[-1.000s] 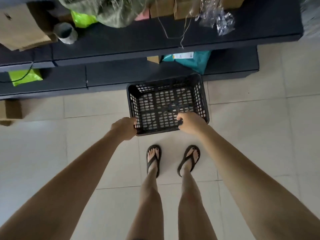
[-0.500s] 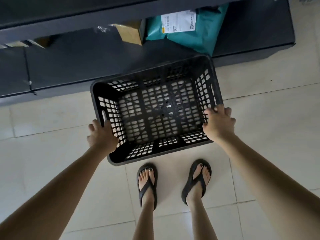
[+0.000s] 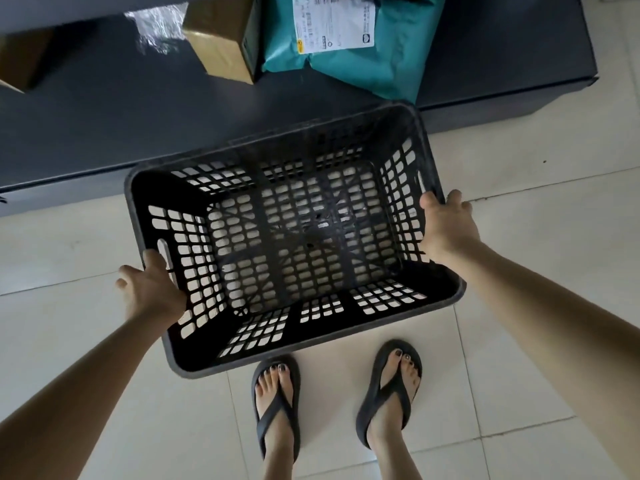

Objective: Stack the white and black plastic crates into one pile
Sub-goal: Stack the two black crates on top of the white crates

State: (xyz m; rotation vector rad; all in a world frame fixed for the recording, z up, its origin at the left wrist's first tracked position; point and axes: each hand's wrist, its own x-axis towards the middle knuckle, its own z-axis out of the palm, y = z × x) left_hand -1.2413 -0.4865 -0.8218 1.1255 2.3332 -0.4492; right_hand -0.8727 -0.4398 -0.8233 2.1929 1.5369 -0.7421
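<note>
Left hand (image 3: 152, 289) and right hand (image 3: 446, 226) — both clasped on the black crate (image 3: 294, 237) rim.

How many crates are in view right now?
1: the black crate, held over the floor by the left hand and right hand at its short ends. No white crate shows; others may be out of frame.

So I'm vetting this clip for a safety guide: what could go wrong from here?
1. The left hand and right hand hold only the rims of the black crate's short sides; a lost grip could drop it onto the feet in open flip-flops just beneath.
2. Its far edge overlaps the dark shelf and might catch there.
</note>
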